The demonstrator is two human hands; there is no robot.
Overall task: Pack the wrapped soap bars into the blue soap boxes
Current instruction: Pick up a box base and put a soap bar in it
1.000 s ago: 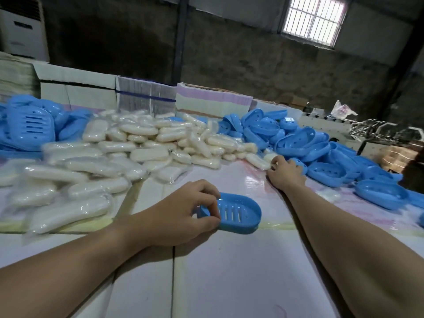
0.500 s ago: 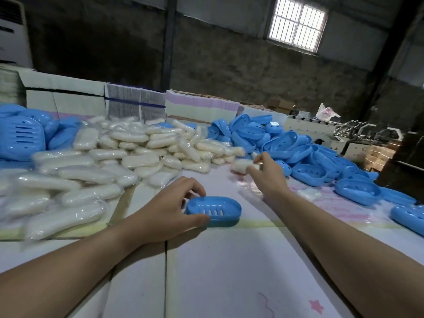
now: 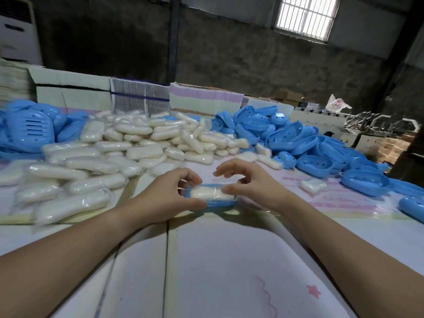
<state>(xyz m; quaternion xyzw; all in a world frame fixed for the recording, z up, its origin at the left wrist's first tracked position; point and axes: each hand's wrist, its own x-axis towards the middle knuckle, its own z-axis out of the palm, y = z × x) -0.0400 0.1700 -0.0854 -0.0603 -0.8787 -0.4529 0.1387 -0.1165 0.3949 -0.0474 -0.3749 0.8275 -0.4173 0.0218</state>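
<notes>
On the white table (image 3: 206,260), the left hand (image 3: 165,198) curls round the near left end of a blue soap box half (image 3: 215,203), thumb on the front rim and fingers over the back. The wrapped soap bar (image 3: 210,193) lies in that box, apparently not fully seated. The right hand (image 3: 250,182) rests its thumb on the bar's right end; its other fingers arch above, spread and holding nothing. The bar could ride up on the rim or its loose wrap could catch there, judging by how high it sits; a hard push might also skid the box. Farther off, a heap of wrapped bars (image 3: 137,143) lies to the left and a pile of blue box halves (image 3: 298,138) to the right.
</notes>
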